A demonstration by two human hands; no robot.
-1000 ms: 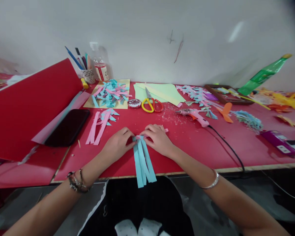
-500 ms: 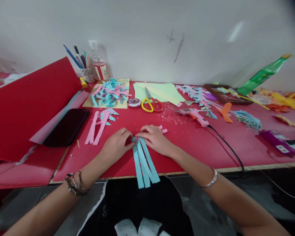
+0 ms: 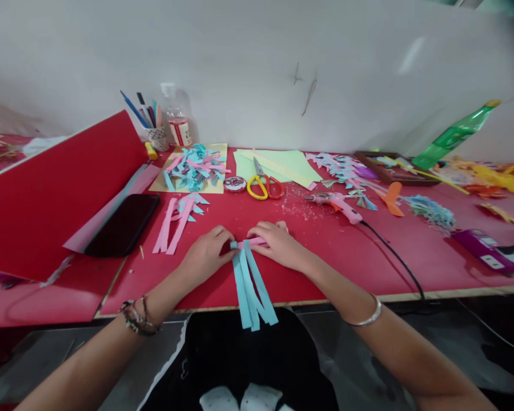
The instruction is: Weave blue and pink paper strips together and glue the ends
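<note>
Near the front edge of the red table [image 3: 325, 262], my left hand [image 3: 205, 254] and my right hand [image 3: 276, 244] meet over a bundle of blue paper strips [image 3: 251, 285]. Both hands pinch the top of the bundle, where a pink strip [image 3: 252, 242] lies across the blue ones. The blue strips fan out toward me and hang over the table edge. Beyond my left hand lie loose pink strips with blue pieces [image 3: 177, 214].
A black phone [image 3: 122, 224] and a big red sheet [image 3: 55, 188] lie at left. At the back are a pile of cut pieces [image 3: 195, 166], a pen cup [image 3: 156, 134], scissors [image 3: 263, 181], green paper [image 3: 278, 162]. A glue gun [image 3: 340, 204] with a cord and a green bottle [image 3: 454, 134] are at right.
The hands stay on the top of the bundle with small finger shifts. The pink strip across the blue strips shows more now, and the view has tilted slightly.
</note>
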